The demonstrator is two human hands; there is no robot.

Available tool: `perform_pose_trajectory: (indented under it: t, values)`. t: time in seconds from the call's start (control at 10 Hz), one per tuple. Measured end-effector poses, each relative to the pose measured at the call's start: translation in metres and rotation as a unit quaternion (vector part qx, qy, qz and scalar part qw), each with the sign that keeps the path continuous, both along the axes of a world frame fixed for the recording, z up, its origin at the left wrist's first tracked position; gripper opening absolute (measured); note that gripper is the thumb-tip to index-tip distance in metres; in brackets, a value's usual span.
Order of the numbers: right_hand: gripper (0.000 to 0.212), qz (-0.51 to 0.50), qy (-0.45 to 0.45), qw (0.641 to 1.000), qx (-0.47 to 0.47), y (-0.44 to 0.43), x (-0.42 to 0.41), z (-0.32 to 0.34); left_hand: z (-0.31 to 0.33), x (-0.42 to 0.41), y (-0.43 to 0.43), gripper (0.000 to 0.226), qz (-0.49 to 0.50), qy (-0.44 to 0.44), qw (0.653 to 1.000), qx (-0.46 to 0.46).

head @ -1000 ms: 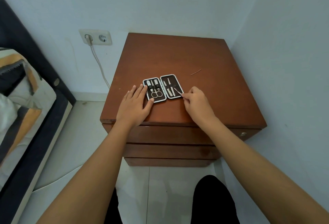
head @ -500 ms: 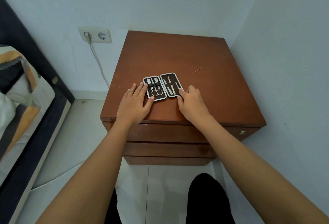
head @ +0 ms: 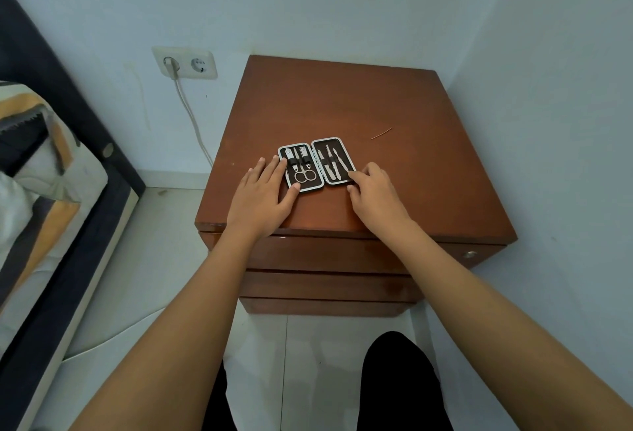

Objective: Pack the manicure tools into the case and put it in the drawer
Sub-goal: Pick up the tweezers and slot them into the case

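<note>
While the case is lying open on the nightstand, the left hand is resting flat, fingers spread, on its left edge, and the right hand is touching its right edge, holding nothing.

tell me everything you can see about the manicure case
The manicure case lies open and flat near the front of the wooden nightstand. It has two dark halves with pale rims, hinged in the middle. Metal tools sit under straps: scissors on the left. The left hand rests on its left edge; the right hand touches its right corner.
</note>
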State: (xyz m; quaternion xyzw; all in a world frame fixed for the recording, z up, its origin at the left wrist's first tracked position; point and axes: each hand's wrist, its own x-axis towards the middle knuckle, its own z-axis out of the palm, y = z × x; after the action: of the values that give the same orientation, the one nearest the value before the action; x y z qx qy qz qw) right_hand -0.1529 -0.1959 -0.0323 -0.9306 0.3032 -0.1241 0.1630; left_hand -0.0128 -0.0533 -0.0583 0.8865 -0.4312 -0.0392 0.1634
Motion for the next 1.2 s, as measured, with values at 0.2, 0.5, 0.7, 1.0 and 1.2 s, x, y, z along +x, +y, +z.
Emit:
perform_pose_trajectory:
  t: [0.2, 0.5, 0.7, 1.0, 1.2]
  values:
    - [0.023, -0.039, -0.046, 0.997, 0.057, -0.009, 0.008, 0.003, -0.001, 0.000, 0.000, 0.062, 0.001, 0.000, 1.000, 0.000]
    - [0.015, -0.149, -0.018, 0.977, 0.148, -0.021, 0.039, 0.011, -0.003, 0.002, 0.000, 0.062, 0.002, -0.005, 1.000, -0.004]
    - [0.019, -0.140, -0.002, 0.986, 0.095, -0.014, 0.037, 0.008, -0.003, 0.002, 0.000, 0.062, 0.001, -0.004, 1.000, -0.008]
    - [0.017, -0.161, -0.042, 0.974, 0.154, -0.024, 0.037, 0.004, -0.004, 0.001, -0.001, 0.062, 0.003, -0.003, 1.000, -0.006]
    - [0.020, -0.116, 0.019, 0.989, 0.095, -0.016, 0.036, 0.004, -0.003, 0.001, -0.001, 0.062, 0.004, -0.006, 1.000, -0.006]
